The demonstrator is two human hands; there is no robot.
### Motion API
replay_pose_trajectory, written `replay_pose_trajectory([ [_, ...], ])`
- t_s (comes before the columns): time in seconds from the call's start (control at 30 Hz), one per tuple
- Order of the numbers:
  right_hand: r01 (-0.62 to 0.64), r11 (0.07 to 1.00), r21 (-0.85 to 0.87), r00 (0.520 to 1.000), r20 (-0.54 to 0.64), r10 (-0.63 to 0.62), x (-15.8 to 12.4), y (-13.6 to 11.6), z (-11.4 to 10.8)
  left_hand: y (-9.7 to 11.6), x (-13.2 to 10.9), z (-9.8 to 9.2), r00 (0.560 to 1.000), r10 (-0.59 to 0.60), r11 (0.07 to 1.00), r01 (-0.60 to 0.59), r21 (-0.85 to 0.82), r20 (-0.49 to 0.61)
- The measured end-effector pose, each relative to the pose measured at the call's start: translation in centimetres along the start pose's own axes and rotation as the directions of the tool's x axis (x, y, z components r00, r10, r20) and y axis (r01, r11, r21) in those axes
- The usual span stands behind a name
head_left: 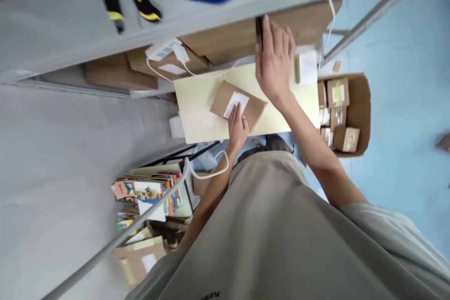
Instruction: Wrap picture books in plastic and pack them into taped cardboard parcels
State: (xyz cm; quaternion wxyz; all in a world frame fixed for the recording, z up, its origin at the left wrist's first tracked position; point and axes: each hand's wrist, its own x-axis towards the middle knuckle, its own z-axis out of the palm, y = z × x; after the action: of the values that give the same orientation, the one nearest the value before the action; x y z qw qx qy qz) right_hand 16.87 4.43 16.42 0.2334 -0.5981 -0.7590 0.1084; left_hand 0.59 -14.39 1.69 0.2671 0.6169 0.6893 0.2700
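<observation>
A small brown cardboard box [253,111] lies on a pale yellow tabletop [197,103]. A white label [236,102] sits on the box's top. My left hand [238,127] rests on the box with its fingers flat on the label's near edge. My right hand [276,63] is stretched out farther away, fingers straight and together, their tips against a thin dark object [259,33] in front of a long cardboard box [225,40]. I cannot see whether the thumb grips that dark object. My beige shirt fills the lower part of the view.
An open carton [363,103] with several small brown boxes stands right of the tabletop on a blue floor. A small white-faced box [306,67] sits by my right hand. Cardboard boxes [119,72] lie under a grey shelf [52,33]. Colourful packs [151,192] are stacked lower left beside a metal bar [116,241].
</observation>
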Motion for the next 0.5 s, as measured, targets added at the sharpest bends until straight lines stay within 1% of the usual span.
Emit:
replay_pose_trajectory([
  [0.03,-0.088,0.996,0.017,0.996,0.03,0.088,-3.5,1.6,0.8,-0.8,-1.1,0.5,0.998,0.015,1.0,-0.017,0.024,0.053],
  [0.07,-0.182,0.983,0.02,0.979,0.093,0.179,-7.2,3.0,1.7,-1.4,-2.1,1.0,0.995,0.034,0.998,-0.038,0.043,0.099],
  [0.1,-0.276,0.961,0.005,0.946,0.178,0.27,-11.0,4.1,2.6,-1.9,-2.8,1.4,0.99,0.05,0.997,-0.058,0.058,0.132],
  [0.13,-0.355,0.934,-0.024,0.896,0.275,0.348,-14.6,4.8,3.5,-2.3,-3.3,1.8,0.987,0.061,0.995,-0.072,0.068,0.147],
  [0.17,-0.409,0.911,-0.057,0.834,0.383,0.398,-17.9,5.2,4.3,-2.5,-3.7,2.1,0.987,0.065,0.994,-0.076,0.074,0.147],
  [0.2,-0.437,0.895,-0.087,0.767,0.484,0.422,-20.8,5.1,5.1,-2.6,-3.9,2.5,0.989,0.063,0.994,-0.074,0.078,0.134],
  [0.23,-0.435,0.895,-0.104,0.705,0.578,0.41,-23.2,4.8,5.8,-2.6,-4.1,2.7,0.992,0.058,0.995,-0.067,0.079,0.114],
  [0.27,-0.407,0.908,-0.102,0.651,0.665,0.367,-25.2,4.1,6.5,-2.6,-4.2,3.0,0.994,0.053,0.995,-0.06,0.078,0.093],
  [0.3,-0.381,0.92,-0.088,0.619,0.715,0.325,-26.6,3.3,7.2,-2.5,-4.2,3.1,0.996,0.05,0.996,-0.056,0.075,0.074],
  [0.33,-0.353,0.934,-0.058,0.607,0.745,0.276,-27.6,2.4,7.9,-2.4,-4.2,3.2,0.997,0.048,0.996,-0.053,0.072,0.058],
  [0.4,-0.311,0.95,-0.009,0.609,0.766,0.206,-28.2,0.5,9.2,-2.2,-4.2,3.3,0.998,0.041,0.997,-0.043,0.063,0.041],
  [0.5,-0.273,0.962,0.011,0.627,0.761,0.169,-27.1,-1.3,10.9,-1.9,-4.0,3.2,0.999,0.01,0.999,-0.012,0.05,0.038],
])
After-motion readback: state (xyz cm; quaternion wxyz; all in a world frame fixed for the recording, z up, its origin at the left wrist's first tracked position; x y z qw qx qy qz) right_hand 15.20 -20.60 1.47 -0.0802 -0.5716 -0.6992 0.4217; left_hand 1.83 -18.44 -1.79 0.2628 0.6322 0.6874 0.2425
